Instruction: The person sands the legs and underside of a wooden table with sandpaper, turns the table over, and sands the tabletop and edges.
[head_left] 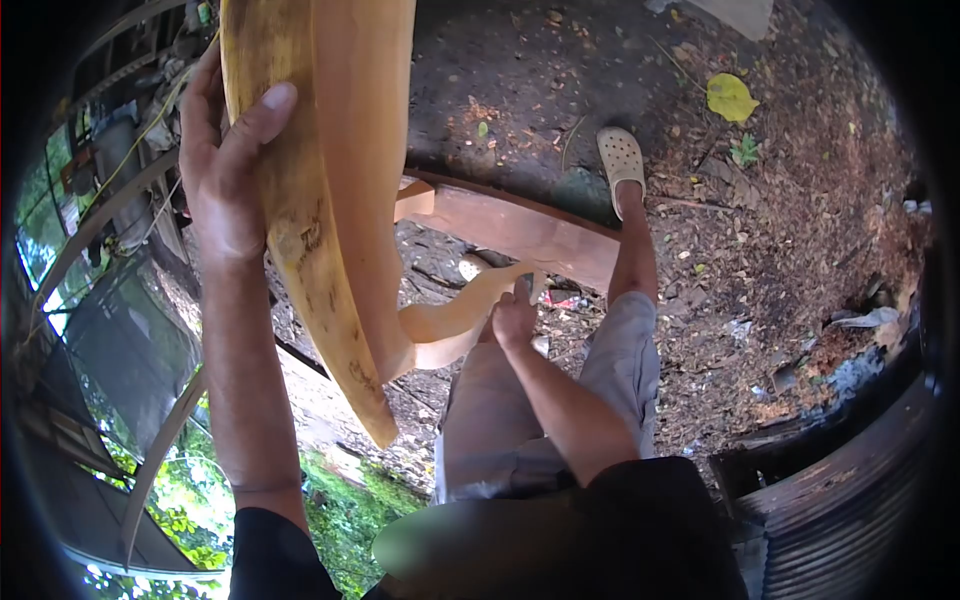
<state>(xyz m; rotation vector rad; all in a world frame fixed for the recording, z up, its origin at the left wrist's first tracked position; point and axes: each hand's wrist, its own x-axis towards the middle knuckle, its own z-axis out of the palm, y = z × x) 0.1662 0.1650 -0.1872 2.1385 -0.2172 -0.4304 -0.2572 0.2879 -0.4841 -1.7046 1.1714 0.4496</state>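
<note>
One pale wooden body, a left hand and a right hand

The left fingers grasp the wooden body by its long edge: one thumb lies flat on the yellowish face, while the other fingers wrap the edge and are partly hidden. From that grip the wood runs out of view at the top and, the other way, tapers to one blunt tip beside the left forearm.

One curved wooden length sweeps from near the tapered end to the right fingers. These are clenched at its far end; one small grey piece shows just above them, but I cannot tell exactly what the fist encloses.

Just beyond the right fingers lies one reddish-brown beam, with one small wooden block at its end, nearer the left fingers. Two legs in grey shorts stand below and beside the right fist. Farther out from it are one beige clog on a foot, one yellow leaf and, near the leaf, one small green plant on the littered ground.
</note>
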